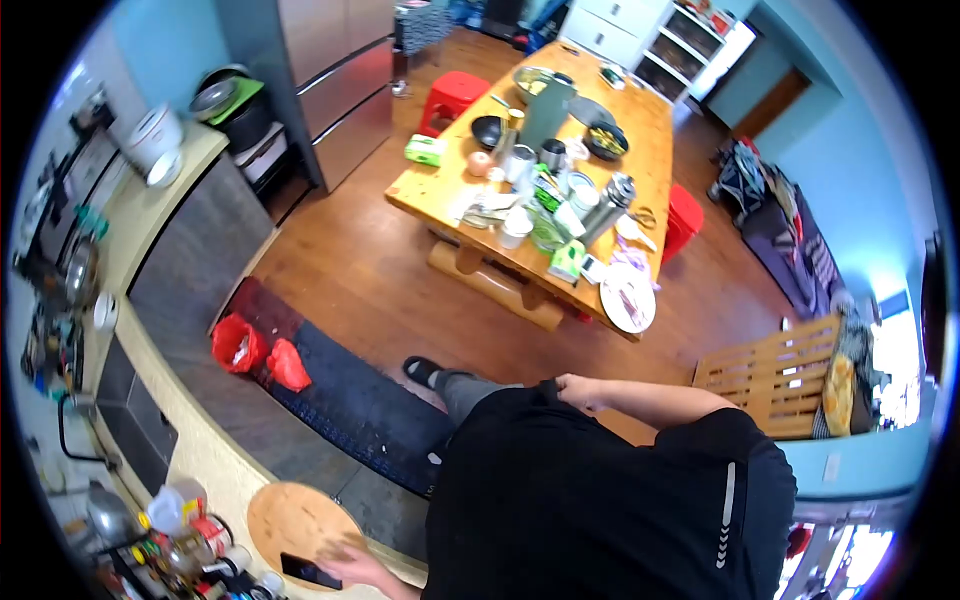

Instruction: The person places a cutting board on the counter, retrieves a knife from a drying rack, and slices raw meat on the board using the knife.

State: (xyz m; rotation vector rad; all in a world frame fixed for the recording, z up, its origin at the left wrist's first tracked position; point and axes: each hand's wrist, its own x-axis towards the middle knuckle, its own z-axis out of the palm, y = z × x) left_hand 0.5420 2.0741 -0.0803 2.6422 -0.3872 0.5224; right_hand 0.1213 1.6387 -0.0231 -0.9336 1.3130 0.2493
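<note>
My left hand (352,566) is at the right end of a dark phone (310,571), its fingers stretched out and slightly blurred. The phone lies by the near edge of a round wooden board (290,510) on the counter; whether the hand touches it I cannot tell. Across my body, my right hand (578,392) has its fingers curled at the hem of my black shirt (600,490), gripping the cloth.
Bottles and jars (190,545) crowd the counter beside the board, near the sink (135,410). A red bin (238,343) and red bag (289,365) sit on the dark mat (350,400). Ahead stands a wooden table (420,190) loaded with dishes, with red stools (455,98) around it.
</note>
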